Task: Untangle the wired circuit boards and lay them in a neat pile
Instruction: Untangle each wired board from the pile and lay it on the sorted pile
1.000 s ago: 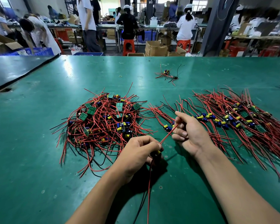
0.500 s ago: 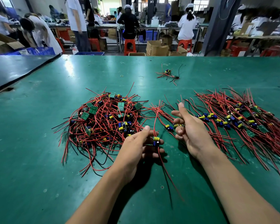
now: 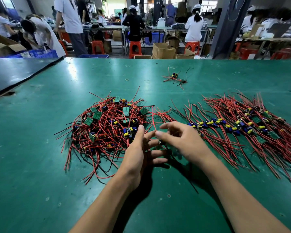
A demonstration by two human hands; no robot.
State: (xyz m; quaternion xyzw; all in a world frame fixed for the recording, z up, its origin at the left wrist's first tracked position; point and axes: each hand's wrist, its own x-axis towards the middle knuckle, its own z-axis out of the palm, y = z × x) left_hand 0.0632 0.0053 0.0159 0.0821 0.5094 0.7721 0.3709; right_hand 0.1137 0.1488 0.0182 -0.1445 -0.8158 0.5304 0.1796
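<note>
Since half a sec ago L fingers (image 3: 158, 160) have gone from curled round the small board (image 3: 162, 142) to straight and fanned out. R hand (image 3: 186, 142) has slid left off the sorted row (image 3: 242, 126) to meet them. L hand (image 3: 139, 157) grips nothing now: thumb up, four fingers spread toward the right. R fingers (image 3: 168, 126) are loosely bent and apart, tips almost at my L index. They're blurred, so can't tell if they pinch anything. Small board shows as a dark lump btwn the two hands, tight under R hand, dark leads trailing toward me. R thumb is hidden. One red wire (image 3: 153, 117) stands up from just by the meeting fingertips.

Just left of L hand is the tangled heap (image 3: 107, 125): red and black wires w/ green boards, blue and yellow parts. Right of R hand lies the sorted row, boards lined up, wires combed one way. All on the green table (image 3: 32, 157).

Further back, well apart, a stray bundle (image 3: 174, 78) and a rubber band (image 3: 127, 79). Dark bench (image 3: 15, 73) at far left. Past the table edge: people at benches, red stools (image 3: 135, 47), cardboard boxes (image 3: 163, 50), blue crates (image 3: 40, 53).
</note>
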